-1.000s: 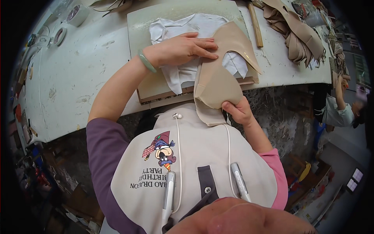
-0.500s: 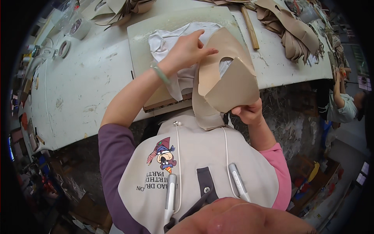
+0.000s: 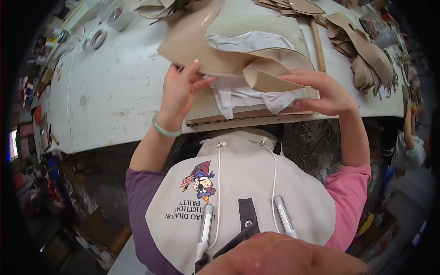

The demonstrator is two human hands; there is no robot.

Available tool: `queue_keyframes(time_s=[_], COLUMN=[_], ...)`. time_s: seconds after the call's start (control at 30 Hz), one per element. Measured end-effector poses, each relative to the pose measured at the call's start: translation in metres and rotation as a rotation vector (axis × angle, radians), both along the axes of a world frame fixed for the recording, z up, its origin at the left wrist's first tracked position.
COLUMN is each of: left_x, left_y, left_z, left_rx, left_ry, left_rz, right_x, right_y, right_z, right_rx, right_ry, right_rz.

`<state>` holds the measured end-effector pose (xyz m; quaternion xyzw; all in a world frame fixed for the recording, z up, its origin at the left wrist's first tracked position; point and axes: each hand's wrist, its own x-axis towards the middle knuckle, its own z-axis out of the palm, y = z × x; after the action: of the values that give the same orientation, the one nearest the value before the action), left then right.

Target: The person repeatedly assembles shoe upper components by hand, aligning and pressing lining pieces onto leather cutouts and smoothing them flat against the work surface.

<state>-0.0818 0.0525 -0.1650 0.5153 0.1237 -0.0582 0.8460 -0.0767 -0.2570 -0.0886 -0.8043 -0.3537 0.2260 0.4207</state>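
The sheet was plain tan, the cloth white. The board showed greenish cream, the counter off-white with dark scuffs. The stick was yellowish brown, the stacked pieces brownish tan. The bangle was pale green; the greyish-beige apron bore a maroon, blue and brown cartoon print; the left sleeve was purple, the right sleeve pink.

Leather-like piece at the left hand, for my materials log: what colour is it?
The leather-like piece is tan; head view shows it.
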Motion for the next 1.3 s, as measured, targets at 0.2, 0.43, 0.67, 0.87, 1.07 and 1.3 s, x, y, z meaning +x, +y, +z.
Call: queue_keyframes(time_s=[0.2,0.43,0.67,0.87,1.07,1.3], left_x=[-0.038,-0.034,-0.034,-0.05,-0.062,-0.062], left_y=[0.059,0.055,0.045,0.036,0.029,0.007], left_z=[0.003,0.072,0.038,-0.025,-0.049,-0.035], left_rx=[0.586,0.285,0.955,1.234,1.219,1.094], left_ry=[0.343,-0.046,-0.698,-0.804,-0.882,-0.867], left_rz=[-0.594,-0.68,-0.564,-0.331,-0.159,-0.151], right_x=[0.037,0.06,0.065,0.066,0.059,0.072], right_y=[0.009,0.053,0.077,0.104,0.147,0.142], right_z=[-0.044,-0.027,-0.026,-0.02,-0.014,-0.019], right_rx=[0.218,-0.118,-0.576,-0.427,-0.988,-0.847], right_ry=[0.863,0.745,0.316,0.413,0.234,0.064], right_rz=[-0.4,-0.12,0.132,-0.018,0.092,0.235])
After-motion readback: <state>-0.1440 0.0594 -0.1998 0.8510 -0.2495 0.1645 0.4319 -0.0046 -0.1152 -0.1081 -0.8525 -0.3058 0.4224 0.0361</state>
